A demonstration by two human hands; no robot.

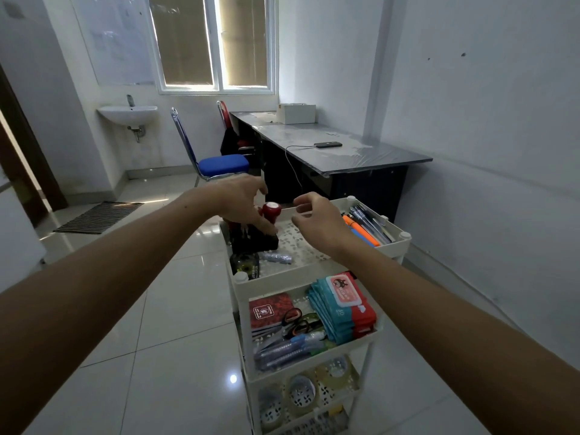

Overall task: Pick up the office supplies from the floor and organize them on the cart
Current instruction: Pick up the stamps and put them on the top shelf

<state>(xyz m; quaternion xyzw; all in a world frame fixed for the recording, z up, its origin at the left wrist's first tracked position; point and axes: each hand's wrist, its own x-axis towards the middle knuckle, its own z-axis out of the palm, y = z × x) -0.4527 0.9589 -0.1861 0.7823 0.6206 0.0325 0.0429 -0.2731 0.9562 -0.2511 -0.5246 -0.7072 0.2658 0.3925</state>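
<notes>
On the cart's (314,279) top tray, at its left end, the left hand (241,199) closes over a red-knobbed stamp (271,211) that stands in a black holder (254,238). The thumb lies low against the knob's stem and the fingers curl over the holder from behind, so I read it as grasping the stamp, though how firmly cannot be told. The stamp looks rigid and light, with a smooth rounded knob that could slip; its narrower stem beneath the knob seems the surer place to pinch. The holder looks top-heavy with stamps, so a sideways tug might tip it toward the tray's left rim, which is close.

Just nearer than the holder on the same tray lie a dark ink bottle (244,265) and a small clear-wrapped pack (276,257). They leave little room at that end.

Right of the holder, the tray's perforated middle is bare, the best open ground for setting anything down. Above it hovers the right hand (317,219), fingers loosely curled and holding nothing.

Further right, against the tray's right wall, pens and orange markers (367,229) lie packed side by side. The wall behind the cart limits reach on that side.
</notes>
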